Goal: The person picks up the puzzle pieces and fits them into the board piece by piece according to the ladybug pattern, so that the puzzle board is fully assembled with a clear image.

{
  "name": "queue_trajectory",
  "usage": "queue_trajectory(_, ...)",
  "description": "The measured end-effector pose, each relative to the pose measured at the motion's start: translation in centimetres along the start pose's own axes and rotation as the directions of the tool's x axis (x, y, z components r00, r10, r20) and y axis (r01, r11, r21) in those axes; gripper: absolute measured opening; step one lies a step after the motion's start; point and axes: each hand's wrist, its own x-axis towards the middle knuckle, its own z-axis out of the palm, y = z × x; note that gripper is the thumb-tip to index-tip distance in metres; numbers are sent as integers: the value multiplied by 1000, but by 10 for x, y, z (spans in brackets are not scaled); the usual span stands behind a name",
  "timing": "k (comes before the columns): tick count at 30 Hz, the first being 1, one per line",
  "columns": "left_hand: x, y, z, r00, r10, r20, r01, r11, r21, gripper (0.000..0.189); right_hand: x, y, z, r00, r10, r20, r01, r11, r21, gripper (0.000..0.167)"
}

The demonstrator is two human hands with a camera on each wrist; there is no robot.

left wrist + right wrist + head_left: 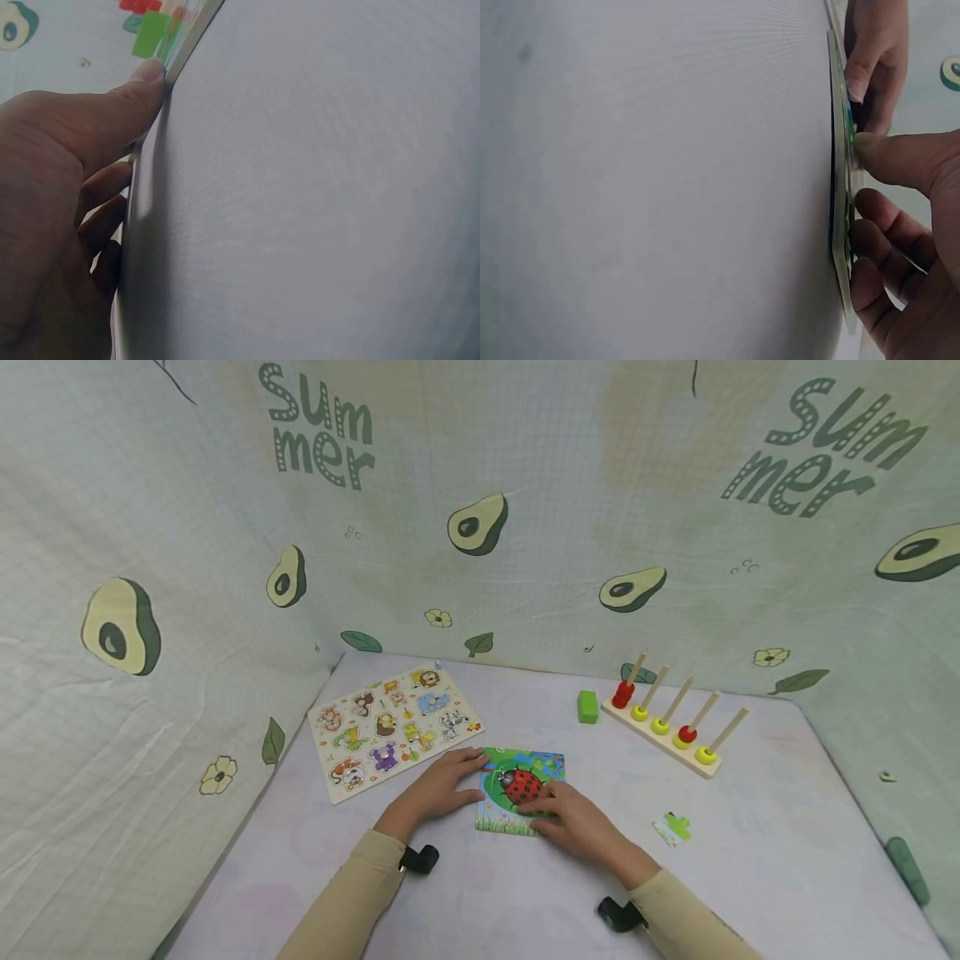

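Note:
A square ladybug jigsaw puzzle lies flat on the table in the head view. My left hand rests along its left edge, thumb at the lower side and fingers at the upper corner. In the left wrist view that thumb touches the puzzle's edge. My right hand covers the lower right part of the puzzle. Its thumb and bent fingertips press on the face, spread apart, in the right wrist view. A loose jigsaw piece, green and white, lies to the right of this hand.
An animal peg puzzle board lies at the back left. Behind the ladybug puzzle stands a green block. A wooden stacking counter with red and yellow beads on pegs is at the back right. A printed cloth hangs behind the table.

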Motion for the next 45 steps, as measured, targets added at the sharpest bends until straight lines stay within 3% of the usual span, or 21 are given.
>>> queue_trajectory(9, 0, 0, 0, 1000, -6, 1, 6, 1000, 6, 68, -14, 8, -13, 990, 141, -17, -140, 988, 60, 26)
queue_trajectory(17, 1, 0, 0, 1000, 3, -1, -3, 1000, 6, 68, -38, 26, -33, 971, 215, -101, -212, 976, 43, 24)
queue_trajectory(22, 1, 2, -2, 1000, 29, -10, -29, 999, -13, 65, -53, 37, -47, 945, 303, -123, -303, 953, 16, 26)
queue_trajectory(27, 0, 3, -3, 1000, 30, -6, -30, 1000, -7, 65, -68, 50, -60, 914, 394, -93, -398, 917, -23, 30)
queue_trajectory(31, 0, 2, -2, 1000, 27, -5, -27, 1000, -2, 66, -79, 59, -72, 882, 467, -63, -469, 882, -33, 38)
queue_trajectory(41, 0, 0, -1, 1000, 11, 2, -11, 1000, -2, 67, -102, 76, -95, 776, 631, -12, -631, 775, -34, 66)
queue_trajectory(45, 1, 0, -1, 1000, 4, 7, -4, 1000, -1, 68, -106, 81, -97, 717, 697, 13, -696, 716, -55, 85)
